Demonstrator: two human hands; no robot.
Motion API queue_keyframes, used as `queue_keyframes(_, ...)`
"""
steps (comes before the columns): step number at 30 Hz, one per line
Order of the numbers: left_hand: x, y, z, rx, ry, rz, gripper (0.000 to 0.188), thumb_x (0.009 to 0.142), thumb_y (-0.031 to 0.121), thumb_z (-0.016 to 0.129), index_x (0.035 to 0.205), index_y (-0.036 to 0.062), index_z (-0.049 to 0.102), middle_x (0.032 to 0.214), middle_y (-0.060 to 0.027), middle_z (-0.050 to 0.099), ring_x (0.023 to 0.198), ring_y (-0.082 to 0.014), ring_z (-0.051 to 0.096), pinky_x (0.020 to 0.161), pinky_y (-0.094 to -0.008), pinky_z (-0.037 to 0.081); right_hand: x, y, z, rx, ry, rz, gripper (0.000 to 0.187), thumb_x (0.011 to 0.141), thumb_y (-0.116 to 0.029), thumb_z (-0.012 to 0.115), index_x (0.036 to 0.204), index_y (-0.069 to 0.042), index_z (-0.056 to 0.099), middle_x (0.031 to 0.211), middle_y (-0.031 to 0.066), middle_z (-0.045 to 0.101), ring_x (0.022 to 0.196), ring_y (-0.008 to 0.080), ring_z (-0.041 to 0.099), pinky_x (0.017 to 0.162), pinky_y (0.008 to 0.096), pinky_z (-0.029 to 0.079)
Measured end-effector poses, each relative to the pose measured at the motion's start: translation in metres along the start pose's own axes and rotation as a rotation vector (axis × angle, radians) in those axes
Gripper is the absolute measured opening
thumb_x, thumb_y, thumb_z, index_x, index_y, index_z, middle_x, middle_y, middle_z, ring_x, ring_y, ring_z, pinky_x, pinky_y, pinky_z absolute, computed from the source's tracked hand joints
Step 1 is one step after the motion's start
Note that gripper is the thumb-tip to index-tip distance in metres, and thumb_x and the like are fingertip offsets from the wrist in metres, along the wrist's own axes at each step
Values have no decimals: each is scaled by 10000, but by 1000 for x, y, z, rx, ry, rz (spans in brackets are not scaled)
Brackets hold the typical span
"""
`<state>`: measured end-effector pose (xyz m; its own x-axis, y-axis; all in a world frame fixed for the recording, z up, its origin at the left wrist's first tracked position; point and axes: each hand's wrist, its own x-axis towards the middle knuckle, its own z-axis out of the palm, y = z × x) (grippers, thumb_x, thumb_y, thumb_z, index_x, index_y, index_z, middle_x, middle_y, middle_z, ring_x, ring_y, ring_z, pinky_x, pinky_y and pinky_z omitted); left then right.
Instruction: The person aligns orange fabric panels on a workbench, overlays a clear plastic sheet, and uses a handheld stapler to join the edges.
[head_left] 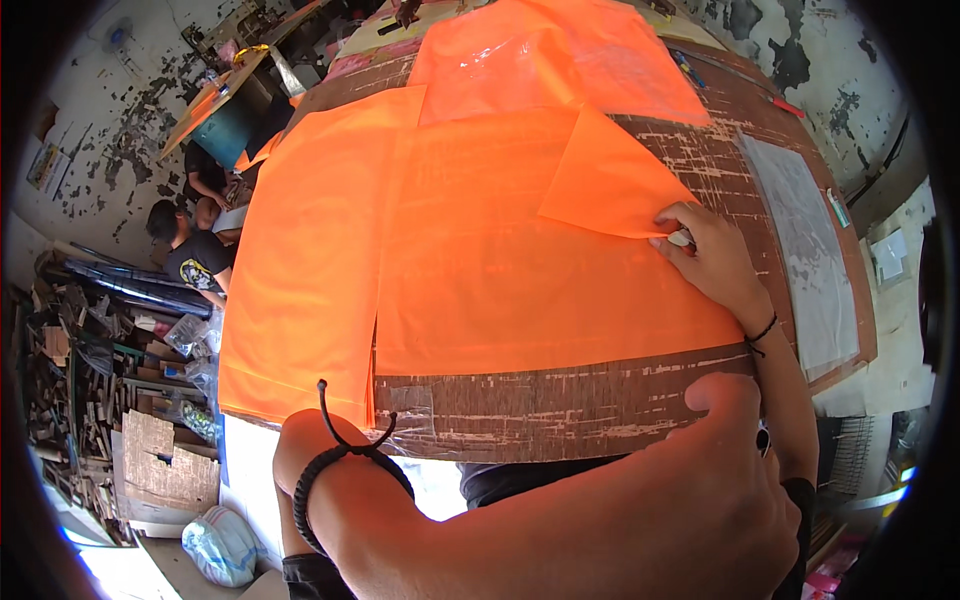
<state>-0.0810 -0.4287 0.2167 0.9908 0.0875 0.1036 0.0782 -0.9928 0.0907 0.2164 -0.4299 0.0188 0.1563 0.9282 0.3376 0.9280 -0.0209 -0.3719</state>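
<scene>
Head view: right hand, fingers nearly closed around a pale piece, should smooth the orange flap evenly; left hand's grip cannot be told.

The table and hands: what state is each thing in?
Middle orange sheet: mostly flat, upper right corner folded over
Left orange sheet: lying flat
Far orange sheet: wrinkled
Translucent sheet: flat
Tabletop: scratched
Right hand: pinching a small pale piece
Left hand: near the camera, curled
</scene>
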Motion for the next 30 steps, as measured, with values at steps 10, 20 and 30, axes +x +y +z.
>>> queue_keyframes(10, 31, 18, -33, 490, -838, 79, 173, 687, 147, 757, 635, 141, 592, 623, 42, 573, 646, -126, 600, 598, -285, 424, 10, 1, 4, 12, 7, -29, 233, 861, -260, 692, 1018, -109, 610, 914, 52, 670, 752, 235, 664, 666, 347, 517)
queue_keyframes(20, 57, -96, 115, -188, -16, 305, 184, 880, 248, 653, 861, 74, 600, 638, -74, 575, 633, -278, 586, 622, -373, 449, 2, -6, 1, 57, -6, 39, 226, 857, -271, 697, 1002, -116, 621, 902, 47, 666, 721, 225, 659, 664, 348, 521)
queue_keyframes(30, 42, -159, 147, -99, 97, 137, 167, 869, 250, 682, 892, 87, 655, 766, -62, 640, 754, -269, 620, 739, -407, 490, 2, 9, -6, 204, 31, 27, 155, 898, -210, 663, 898, -69, 599, 790, 32, 595, 644, 162, 554, 608, 305, 437)
